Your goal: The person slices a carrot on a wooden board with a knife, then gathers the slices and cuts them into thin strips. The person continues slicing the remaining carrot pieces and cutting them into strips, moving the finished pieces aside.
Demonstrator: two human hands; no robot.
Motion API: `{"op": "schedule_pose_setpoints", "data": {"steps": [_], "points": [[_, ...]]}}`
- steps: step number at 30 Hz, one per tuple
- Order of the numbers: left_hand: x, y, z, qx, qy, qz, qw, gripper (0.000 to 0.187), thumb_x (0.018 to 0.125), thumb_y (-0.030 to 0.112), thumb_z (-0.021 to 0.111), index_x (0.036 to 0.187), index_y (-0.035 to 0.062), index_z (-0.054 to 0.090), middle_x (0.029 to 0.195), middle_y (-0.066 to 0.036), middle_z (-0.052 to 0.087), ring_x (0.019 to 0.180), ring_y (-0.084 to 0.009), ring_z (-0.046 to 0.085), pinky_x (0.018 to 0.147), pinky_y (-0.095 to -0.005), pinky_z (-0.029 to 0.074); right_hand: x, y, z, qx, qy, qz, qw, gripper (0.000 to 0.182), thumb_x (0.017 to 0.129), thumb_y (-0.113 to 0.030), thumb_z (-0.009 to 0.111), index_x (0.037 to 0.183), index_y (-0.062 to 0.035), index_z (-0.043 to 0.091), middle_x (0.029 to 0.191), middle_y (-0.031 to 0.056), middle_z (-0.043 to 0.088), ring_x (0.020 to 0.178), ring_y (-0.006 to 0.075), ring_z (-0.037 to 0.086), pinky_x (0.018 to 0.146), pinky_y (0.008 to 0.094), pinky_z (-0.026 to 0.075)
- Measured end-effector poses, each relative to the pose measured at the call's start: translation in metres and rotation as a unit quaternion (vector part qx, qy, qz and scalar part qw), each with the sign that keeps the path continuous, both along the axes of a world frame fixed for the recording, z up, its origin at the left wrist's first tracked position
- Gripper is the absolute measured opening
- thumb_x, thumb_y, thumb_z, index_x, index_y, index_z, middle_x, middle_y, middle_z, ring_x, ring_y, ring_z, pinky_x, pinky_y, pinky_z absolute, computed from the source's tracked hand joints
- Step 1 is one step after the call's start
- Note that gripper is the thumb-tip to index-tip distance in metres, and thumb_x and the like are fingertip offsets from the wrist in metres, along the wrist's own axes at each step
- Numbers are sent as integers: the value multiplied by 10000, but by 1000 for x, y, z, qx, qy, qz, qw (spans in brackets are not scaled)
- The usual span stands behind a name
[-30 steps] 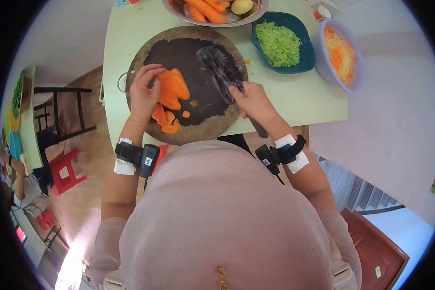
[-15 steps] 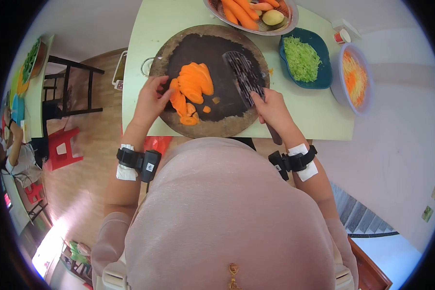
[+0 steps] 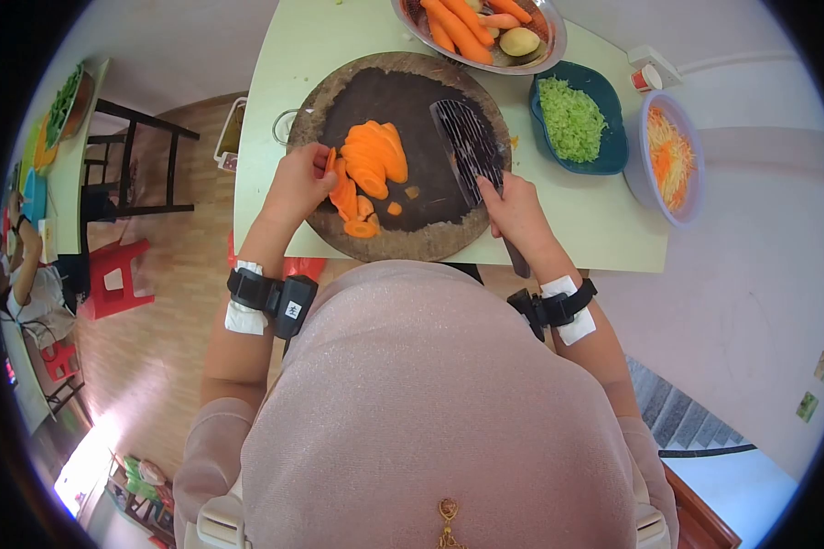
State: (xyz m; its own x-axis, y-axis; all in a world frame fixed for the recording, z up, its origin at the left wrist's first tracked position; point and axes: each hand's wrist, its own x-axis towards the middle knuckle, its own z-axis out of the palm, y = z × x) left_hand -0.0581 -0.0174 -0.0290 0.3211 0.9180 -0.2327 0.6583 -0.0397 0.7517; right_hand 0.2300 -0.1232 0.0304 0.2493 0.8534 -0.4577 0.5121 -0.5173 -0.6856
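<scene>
My left hand (image 3: 300, 186) is closed in a pinch on a carrot slice at the left edge of the sliced carrots (image 3: 375, 154). The slices lie fanned out and overlapping on a round wooden cutting board (image 3: 421, 245), with smaller carrot bits near its front. My right hand (image 3: 516, 209) is wrapped round the handle of a broad-bladed kitchen knife (image 3: 467, 146). The wet-looking blade lies over the right side of the board, pointing away from me and apart from the carrots.
Behind the board stands a metal colander (image 3: 412, 29) with whole carrots and a potato (image 3: 519, 41). To the right are a teal basin (image 3: 615, 105) of shredded green vegetable, a lavender bowl (image 3: 638, 174) of orange and pale shreds, and a paper cup (image 3: 646, 78).
My left hand has moved slightly right, and its fingers have closed on a carrot slice. My right hand and the knife have hardly moved. The view has shifted slightly.
</scene>
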Motion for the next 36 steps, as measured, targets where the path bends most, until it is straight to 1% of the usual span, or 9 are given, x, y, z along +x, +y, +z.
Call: {"op": "schedule_pose_setpoints", "data": {"steps": [5,10,13,16,17,20,22,31,36], "points": [[-9,0,-5,15,-10,14,1000,271,781,41,635,1042,-32,637,903,-158,690,798,-239,676,766,-326,546,1,0,-6,5,-15,2,1000,315,940,-259,548,862,44,586,565,172,592,383,249,576,438,356,486],[-12,-7,-22,52,-37,11,998,246,794,24,635,1033,-33,640,893,-150,684,771,-239,667,735,-325,542,4,-3,-20,47,-96,49,993,318,918,-279,555,880,30,618,710,243,637,646,393,640,628,455,523],[-16,-3,-20,111,-12,23,994,221,805,7,640,1023,-27,647,866,-112,685,748,-193,652,693,-311,528,6,-3,-24,46,-100,47,993,305,908,-273,556,879,22,628,757,248,643,744,425,630,680,483,512],[-22,5,-9,-37,-100,79,991,174,813,14,675,986,3,667,841,-42,683,762,-108,621,666,-263,497,7,-4,-26,56,-100,41,993,301,908,-270,556,867,19,628,740,251,638,719,427,630,671,488,511],[-20,6,-7,-37,-98,74,992,174,813,14,675,986,3,667,841,-42,683,762,-108,621,666,-263,497,7,-4,-27,56,-99,36,993,301,908,-270,556,867,19,628,740,251,638,719,427,630,671,488,511],[8,8,14,-186,-266,74,943,204,821,15,698,1015,-2,638,879,-42,666,781,-114,629,672,-255,515,8,-3,-28,66,-92,31,993,297,907,-272,557,867,14,630,727,250,637,711,429,630,670,494,512],[39,6,15,-203,-268,49,940,223,811,-6,698,1020,-6,622,888,-48,655,783,-119,632,679,-250,523,10,-4,-29,60,-95,40,993,303,905,-273,562,860,19,626,712,257,631,703,430,631,666,491,517],[137,2,-18,-187,-177,-35,966,253,815,-20,698,1028,-32,562,880,-75,632,733,-140,657,649,-244,564,15,-4,-30,51,-62,12,997,331,901,-279,574,852,46,615,724,273,627,729,442,629,678,493,518],[135,8,-37,-29,2,-88,996,286,805,6,716,1035,-44,554,828,-90,629,690,-134,653,557,-266,535,17,-4,-29,31,-41,-4,999,330,903,-280,570,855,43,615,748,277,631,754,447,627,696,501,514]]}}
